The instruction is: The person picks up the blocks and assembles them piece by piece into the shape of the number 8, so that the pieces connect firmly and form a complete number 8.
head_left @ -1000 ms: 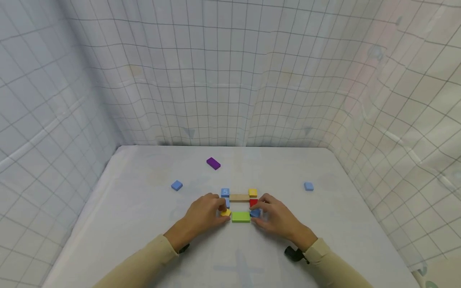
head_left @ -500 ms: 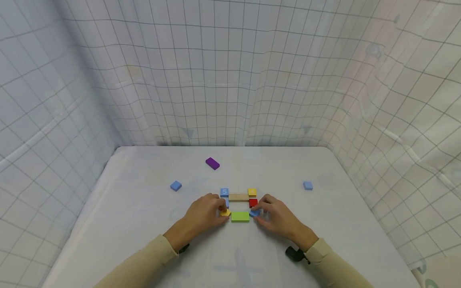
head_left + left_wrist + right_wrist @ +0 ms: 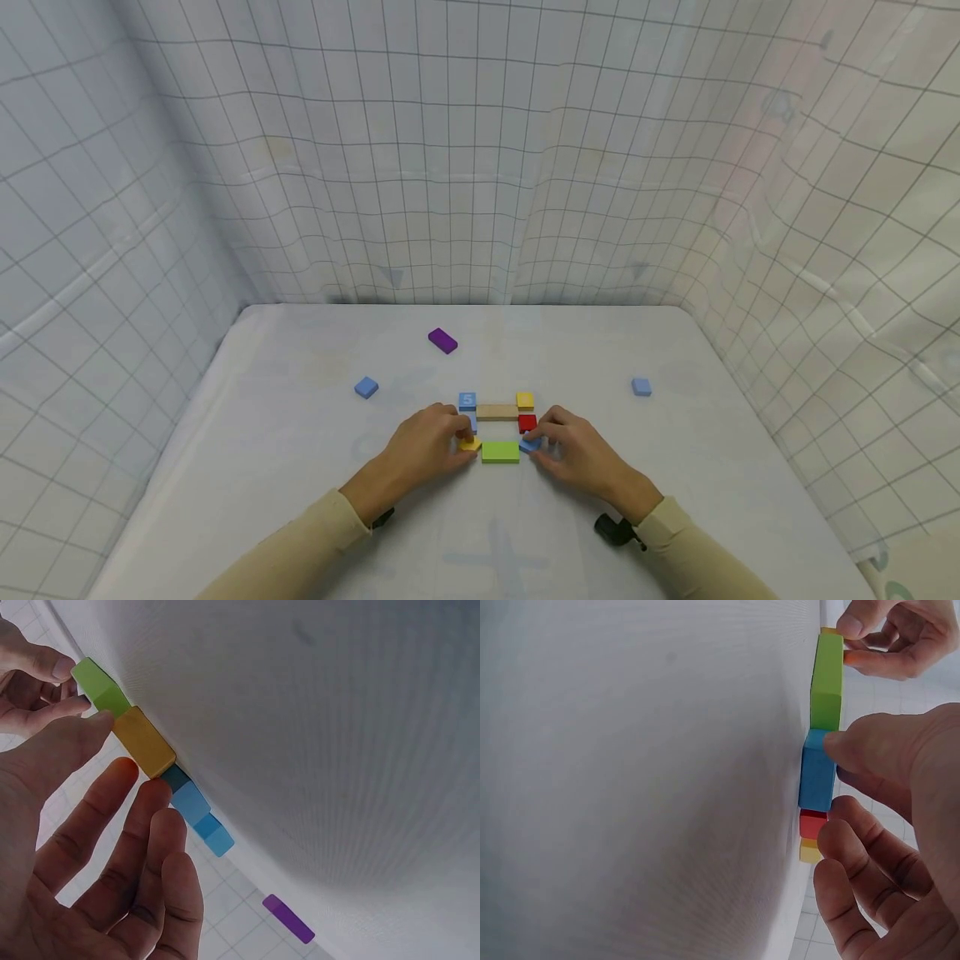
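My left hand [image 3: 426, 442] pinches a yellow block [image 3: 145, 742] between thumb and forefinger at the near left corner of a small ring of blocks. On the opposite near corner, my right hand [image 3: 581, 450] pinches a blue block [image 3: 817, 771] by its edges. A lime green block [image 3: 500, 452] lies between these two. Behind the left fingers is a light blue block [image 3: 472, 423], partly hidden, then a blue block marked 5 [image 3: 467, 402]. A red block [image 3: 527, 423] and a yellow block [image 3: 525, 402] line the right side. A bare wood plank [image 3: 497, 412] spans the far side.
A purple block [image 3: 442, 341] lies farther back on the white-covered table [image 3: 300, 500]. One loose blue block [image 3: 367, 387] is off to the left, and another blue block [image 3: 641, 387] to the right. Gridded white cloth [image 3: 465, 167] hangs around the back and sides.
The head view has shifted very slightly. Both hands keep their pinch on the same blocks, with hardly any movement.
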A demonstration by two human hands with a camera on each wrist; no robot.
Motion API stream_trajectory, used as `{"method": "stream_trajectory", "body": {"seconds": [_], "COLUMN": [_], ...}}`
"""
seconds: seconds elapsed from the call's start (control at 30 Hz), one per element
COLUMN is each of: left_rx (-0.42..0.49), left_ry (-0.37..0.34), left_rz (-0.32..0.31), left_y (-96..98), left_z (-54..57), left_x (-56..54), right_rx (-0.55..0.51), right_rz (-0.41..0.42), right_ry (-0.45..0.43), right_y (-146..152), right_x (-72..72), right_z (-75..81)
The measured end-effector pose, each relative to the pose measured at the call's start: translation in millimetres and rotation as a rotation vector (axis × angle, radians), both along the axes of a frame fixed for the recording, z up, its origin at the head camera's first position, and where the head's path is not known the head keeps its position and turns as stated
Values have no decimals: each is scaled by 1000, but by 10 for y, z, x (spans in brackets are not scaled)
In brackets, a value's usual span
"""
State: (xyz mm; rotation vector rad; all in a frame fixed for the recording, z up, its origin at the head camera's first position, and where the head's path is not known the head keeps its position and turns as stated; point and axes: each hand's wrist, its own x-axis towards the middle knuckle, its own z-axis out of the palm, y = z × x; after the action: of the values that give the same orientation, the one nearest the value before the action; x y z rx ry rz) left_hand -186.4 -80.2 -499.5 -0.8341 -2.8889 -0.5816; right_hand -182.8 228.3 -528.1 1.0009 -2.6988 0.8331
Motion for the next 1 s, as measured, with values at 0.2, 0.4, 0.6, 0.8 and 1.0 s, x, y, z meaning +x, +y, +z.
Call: {"method": "stream_trajectory", "body": {"seconds": [0.2,0.4,0.6,0.8,1.0], "left_rx": [-4,1,20,85,124], "left_ry": [-2,-11,-40,-61,-108], "left_rz": [3,7,32,97,136], "left_y": [5,5,-34,-110,-132], "left_z": [-11,-9,34,85,46], "left_x": [-6,-3,-31,-118,-213], "right_rx": [-1,2,-10,-41,-30], "right_rz": [4,2,-9,-84,-120], "right_ry": [-11,-16,-3,-13,-80], "right_y": [2,-1,27,81,98], "right_x": [-1,1,-13,-102,-198], "right_z": [4,7,62,145,127]}}
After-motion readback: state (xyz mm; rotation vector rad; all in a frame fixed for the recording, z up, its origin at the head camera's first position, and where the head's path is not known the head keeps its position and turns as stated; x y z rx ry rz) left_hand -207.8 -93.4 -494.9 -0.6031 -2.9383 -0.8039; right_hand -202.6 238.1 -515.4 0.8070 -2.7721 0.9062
